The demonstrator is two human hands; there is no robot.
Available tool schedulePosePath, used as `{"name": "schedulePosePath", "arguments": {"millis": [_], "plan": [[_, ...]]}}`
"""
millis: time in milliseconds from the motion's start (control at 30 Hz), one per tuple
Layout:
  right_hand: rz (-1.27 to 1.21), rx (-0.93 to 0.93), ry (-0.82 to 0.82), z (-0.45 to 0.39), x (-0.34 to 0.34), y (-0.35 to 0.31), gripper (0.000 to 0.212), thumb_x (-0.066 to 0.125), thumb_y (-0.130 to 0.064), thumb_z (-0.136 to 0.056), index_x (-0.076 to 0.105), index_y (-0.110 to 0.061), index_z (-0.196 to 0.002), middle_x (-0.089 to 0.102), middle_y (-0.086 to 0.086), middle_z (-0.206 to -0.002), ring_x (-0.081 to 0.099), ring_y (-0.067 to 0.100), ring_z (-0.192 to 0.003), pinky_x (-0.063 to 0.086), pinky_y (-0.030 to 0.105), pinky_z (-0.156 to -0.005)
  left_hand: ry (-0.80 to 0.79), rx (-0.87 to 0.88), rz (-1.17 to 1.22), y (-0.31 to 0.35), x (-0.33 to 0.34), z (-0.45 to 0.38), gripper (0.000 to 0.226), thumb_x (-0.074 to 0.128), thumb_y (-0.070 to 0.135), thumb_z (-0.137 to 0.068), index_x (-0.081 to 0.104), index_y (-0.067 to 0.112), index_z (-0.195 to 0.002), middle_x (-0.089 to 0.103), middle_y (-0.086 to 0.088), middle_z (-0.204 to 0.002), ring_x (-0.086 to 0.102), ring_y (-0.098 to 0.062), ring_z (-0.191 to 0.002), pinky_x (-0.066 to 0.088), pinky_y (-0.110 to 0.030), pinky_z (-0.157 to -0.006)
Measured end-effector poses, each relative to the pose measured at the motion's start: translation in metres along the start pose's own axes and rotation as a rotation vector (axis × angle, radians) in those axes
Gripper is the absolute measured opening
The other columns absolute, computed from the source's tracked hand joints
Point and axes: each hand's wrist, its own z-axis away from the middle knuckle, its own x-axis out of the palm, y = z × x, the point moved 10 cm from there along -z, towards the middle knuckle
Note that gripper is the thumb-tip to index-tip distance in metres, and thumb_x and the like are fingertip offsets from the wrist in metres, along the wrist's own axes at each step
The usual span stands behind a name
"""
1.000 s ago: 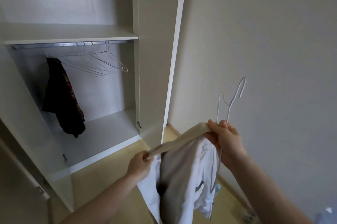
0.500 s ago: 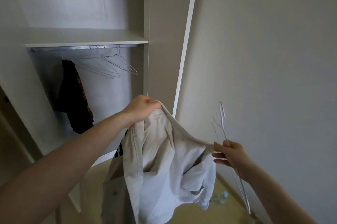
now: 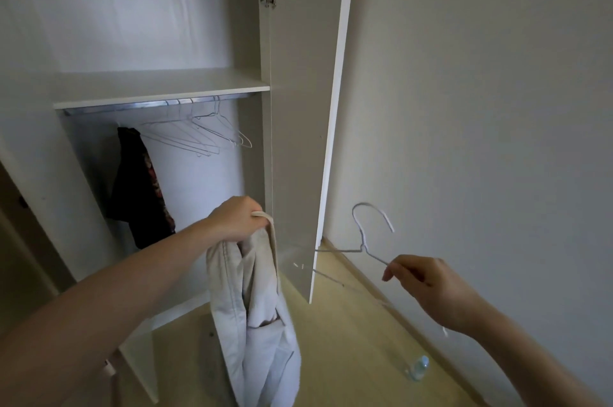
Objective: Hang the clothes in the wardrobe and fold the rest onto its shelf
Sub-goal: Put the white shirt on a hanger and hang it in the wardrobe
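Observation:
My left hand (image 3: pixel 237 219) grips the top edge of a pale beige garment (image 3: pixel 255 317), which hangs straight down in front of the open wardrobe. To its right, my right hand (image 3: pixel 428 287) pinches one arm of a white wire hanger (image 3: pixel 365 240), hook pointing up, apart from the garment. Inside the wardrobe a dark patterned garment (image 3: pixel 139 187) hangs at the left of the metal rail (image 3: pixel 149 105). Several empty wire hangers (image 3: pixel 212 134) hang at the rail's right. A white shelf (image 3: pixel 159 88) sits just above the rail.
The wardrobe door (image 3: pixel 305 108) stands open between my hands, its edge facing me. A bare wall fills the right. A small plastic bottle (image 3: pixel 416 368) lies on the wooden floor by the skirting.
My right hand has let go of the garment and moved right with only the hanger, now hook up. The garment hangs from my left hand alone. The view came closer to the wardrobe.

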Motion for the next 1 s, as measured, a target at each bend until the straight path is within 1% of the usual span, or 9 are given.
{"name": "schedulePosePath", "arguments": {"millis": [133, 267, 433, 567, 733, 800, 833, 933, 1000], "plan": [[0.033, 0.0, 0.06, 0.001, -0.004, -0.001, 0.032, 0.049, -0.033, -0.106, 0.07, -0.034, -0.082, 0.042, -0.011, -0.048, 0.035, 0.009, -0.045, 0.036, 0.021, -0.053, 0.001, -0.028, -0.078, -0.018, 0.001, 0.0, 0.04, 0.06, 0.033, -0.086, 0.039, 0.017, -0.055, 0.042, 0.005, -0.055, 0.038, -0.02, -0.057, 0.031, -0.031, -0.057], [0.0, 0.005, 0.116, -0.002, -0.007, -0.003, 0.033, 0.05, -0.035, -0.105, 0.069, -0.031, -0.078, 0.038, -0.006, -0.049, 0.033, 0.009, -0.045, 0.032, 0.022, -0.05, 0.036, -0.027, -0.109, -0.02, -0.009, 0.001, 0.038, 0.058, 0.032, -0.085, 0.04, 0.017, -0.056, 0.045, 0.004, -0.056, 0.04, -0.02, -0.057, 0.031, -0.03, -0.056], [0.029, 0.01, 0.161, -0.009, -0.002, -0.011, 0.035, 0.055, -0.033, -0.103, 0.068, -0.027, -0.071, 0.04, -0.007, -0.047, 0.036, 0.011, -0.045, 0.035, 0.023, -0.052, 0.128, -0.028, -0.117, -0.016, -0.037, 0.001, 0.039, 0.058, 0.03, -0.086, 0.037, 0.016, -0.057, 0.046, 0.003, -0.057, 0.04, -0.021, -0.056, 0.03, -0.03, -0.053], [0.01, 0.016, 0.186, -0.017, 0.012, -0.019, 0.036, 0.057, -0.03, -0.103, 0.068, -0.026, -0.069, 0.043, -0.008, -0.046, 0.037, 0.01, -0.044, 0.033, 0.021, -0.05, 0.208, -0.021, -0.085, -0.006, -0.059, 0.003, 0.041, 0.061, 0.033, -0.085, 0.038, 0.014, -0.057, 0.045, 0.002, -0.054, 0.04, -0.022, -0.054, 0.032, -0.03, -0.052], [-0.007, -0.007, 0.256, -0.026, 0.031, -0.03, 0.034, 0.058, -0.034, -0.102, 0.067, -0.029, -0.07, 0.045, -0.007, -0.046, 0.039, 0.012, -0.044, 0.037, 0.021, -0.052, 0.303, 0.043, -0.013, 0.026, -0.082, 0.013, 0.045, 0.063, 0.034, -0.087, 0.039, 0.011, -0.057, 0.043, -0.001, -0.052, 0.043, -0.028, -0.058, 0.036, -0.035, -0.053], [-0.017, 0.005, 0.281, -0.031, 0.041, -0.032, 0.034, 0.059, -0.034, -0.101, 0.067, -0.03, -0.069, 0.044, -0.007, -0.045, 0.038, 0.013, -0.044, 0.035, 0.023, -0.051, 0.325, 0.085, 0.039, 0.047, -0.089, 0.019, 0.044, 0.064, 0.032, -0.088, 0.041, 0.01, -0.057, 0.044, -0.005, -0.053, 0.043, -0.03, -0.06, 0.041, -0.04, -0.055], [-0.026, 0.008, 0.302, -0.034, 0.045, -0.033, 0.034, 0.06, -0.032, -0.101, 0.067, -0.03, -0.068, 0.042, -0.006, -0.045, 0.037, 0.014, -0.044, 0.034, 0.023, -0.05, 0.337, 0.114, 0.069, 0.059, -0.093, 0.024, 0.045, 0.065, 0.029, -0.088, 0.04, 0.01, -0.057, 0.044, -0.007, -0.054, 0.04, -0.028, -0.059, 0.041, -0.041, -0.056], [-0.073, 0.064, 0.361, -0.04, 0.048, -0.024, 0.034, 0.061, -0.03, -0.101, 0.068, -0.026, -0.068, 0.041, -0.006, -0.044, 0.035, 0.013, -0.043, 0.032, 0.022, -0.046, 0.386, 0.226, 0.186, 0.098, -0.108, 0.04, 0.047, 0.064, 0.024, -0.09, 0.034, 0.011, -0.057, 0.038, -0.013, -0.057, 0.029, -0.018, -0.057, 0.03, -0.036, -0.054], [-0.126, 0.123, 0.397, -0.04, 0.045, -0.011, 0.035, 0.061, -0.031, -0.101, 0.069, -0.025, -0.067, 0.043, -0.006, -0.045, 0.035, 0.011, -0.042, 0.032, 0.02, -0.045, 0.416, 0.288, 0.261, 0.118, -0.116, 0.054, 0.048, 0.064, 0.023, -0.091, 0.031, 0.012, -0.058, 0.032, -0.012, -0.059, 0.027, -0.014, -0.057, 0.026, -0.034, -0.054]]}}
